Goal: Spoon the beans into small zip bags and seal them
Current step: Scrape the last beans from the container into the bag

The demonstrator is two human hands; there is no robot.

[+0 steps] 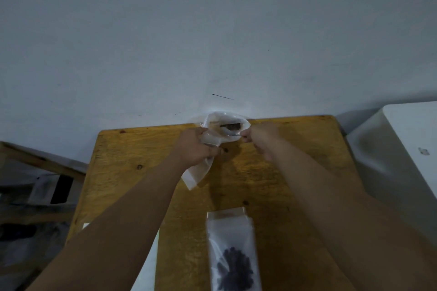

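My left hand [192,146] grips a small clear zip bag [201,172] by its side and holds its mouth wide open above the far part of the wooden table [272,172]. My right hand [262,140] pinches a spoon [230,133] whose bowl sits inside the bag's mouth with dark beans [230,127] in it. The bag's lower end hangs down toward the table. A second zip bag [233,250] lies flat near the front edge with a clump of dark beans [234,269] in it.
A pale wall [212,42] rises straight behind the table. A white box-like object [402,149] stands at the right. At the left are wooden slats [40,160] and dim clutter. A white sheet [147,264] lies under my left forearm.
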